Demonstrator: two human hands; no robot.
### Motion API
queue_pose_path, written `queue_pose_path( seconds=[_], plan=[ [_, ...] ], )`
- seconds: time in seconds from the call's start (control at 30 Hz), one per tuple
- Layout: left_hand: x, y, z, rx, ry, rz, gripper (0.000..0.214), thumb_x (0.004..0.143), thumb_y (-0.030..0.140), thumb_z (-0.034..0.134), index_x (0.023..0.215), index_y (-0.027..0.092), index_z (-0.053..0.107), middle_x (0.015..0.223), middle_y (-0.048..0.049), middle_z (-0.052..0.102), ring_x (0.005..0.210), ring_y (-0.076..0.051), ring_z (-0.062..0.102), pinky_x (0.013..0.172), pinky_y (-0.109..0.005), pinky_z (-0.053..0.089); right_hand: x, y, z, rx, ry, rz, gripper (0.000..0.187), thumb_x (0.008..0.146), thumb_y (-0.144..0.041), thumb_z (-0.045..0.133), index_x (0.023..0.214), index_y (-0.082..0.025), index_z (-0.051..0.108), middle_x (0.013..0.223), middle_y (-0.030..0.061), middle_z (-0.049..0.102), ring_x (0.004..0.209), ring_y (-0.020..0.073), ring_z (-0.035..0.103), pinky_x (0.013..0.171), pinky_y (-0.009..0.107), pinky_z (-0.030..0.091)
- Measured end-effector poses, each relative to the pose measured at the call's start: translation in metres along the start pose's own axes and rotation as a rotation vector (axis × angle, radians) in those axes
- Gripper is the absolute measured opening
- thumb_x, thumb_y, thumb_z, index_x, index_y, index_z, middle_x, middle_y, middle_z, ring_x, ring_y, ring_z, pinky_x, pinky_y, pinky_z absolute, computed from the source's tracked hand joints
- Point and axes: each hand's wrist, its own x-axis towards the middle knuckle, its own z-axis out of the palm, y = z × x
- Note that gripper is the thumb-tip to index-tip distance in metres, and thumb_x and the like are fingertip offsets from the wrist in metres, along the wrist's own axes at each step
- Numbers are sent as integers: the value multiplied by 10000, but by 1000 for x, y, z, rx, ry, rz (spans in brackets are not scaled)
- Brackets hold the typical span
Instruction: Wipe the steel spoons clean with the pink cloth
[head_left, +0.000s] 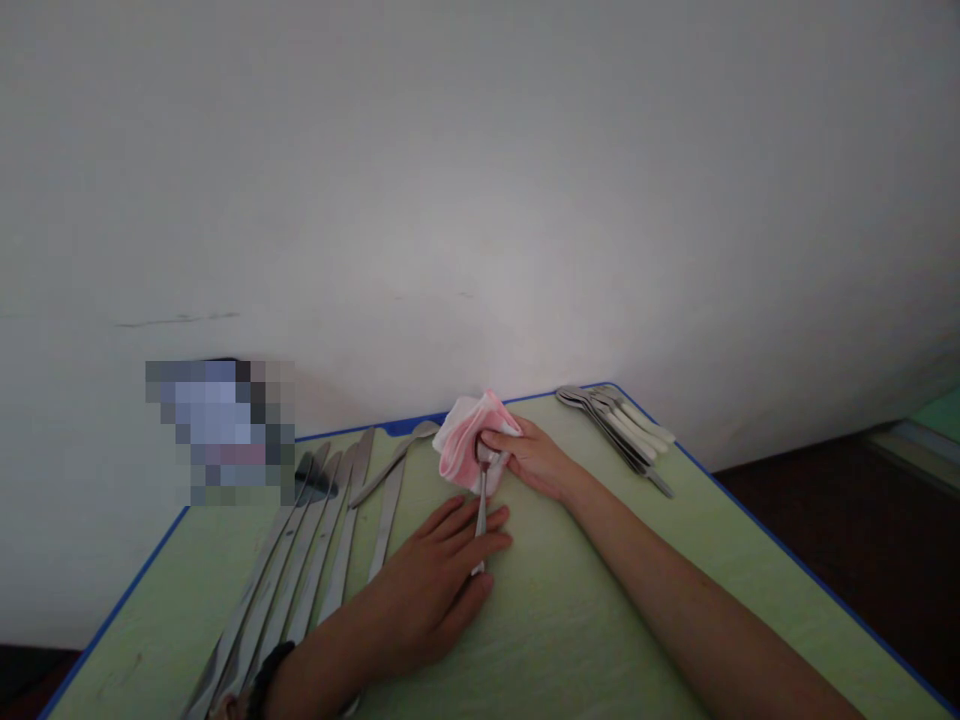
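A metal spoon (482,500) points away from me above the green table, its bowl against a pink and white cloth (465,445). My left hand (450,570) has its fingers around the spoon's handle. Gathered in my right hand (529,455) is the cloth, and the thumb presses on the bowl of the spoon. Left of my left hand lie several long metal utensils (300,560) side by side, some partly covered by my forearm. Another spoon (397,462) lies slanted across the far ends of that row.
The green table (585,600) has a blue edge and stands against a pale wall (480,200). At the far right corner lies a bunch of spoons and white-handled forks (622,430). A blurred-out object (225,430) stands at the far left edge.
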Motion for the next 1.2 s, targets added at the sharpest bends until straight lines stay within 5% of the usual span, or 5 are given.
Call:
queue_pose_path(
  seconds=[0.53, 0.83, 1.2],
  plan=[
    [0, -7, 17, 52, 105, -54, 447, 911, 262, 434, 1347, 209, 352, 1421, -60, 384, 1301, -204, 351, 1083, -443, 316, 2, -4, 8, 105, 96, -26, 309, 593, -139, 642, 900, -171, 647, 878, 16, 688, 786, 143, 603, 754, 253, 449],
    [-1, -6, 16, 29, 144, -96, 480, 915, 233, 420, 1380, 228, 297, 1449, -54, 333, 1309, -205, 334, 1066, -437, 345, 4, -4, 5, 92, 117, -46, 232, 753, -356, 591, 880, -168, 643, 911, 39, 683, 876, 152, 598, 841, 275, 441],
    [-2, -5, 15, 21, 127, -102, 507, 900, 232, 432, 1384, 203, 281, 1457, -67, 315, 1328, -213, 293, 1077, -439, 323, 4, -3, 2, 78, 106, -11, 217, 716, -309, 637, 862, -148, 658, 869, 33, 685, 769, 136, 594, 781, 266, 447]
  ],
)
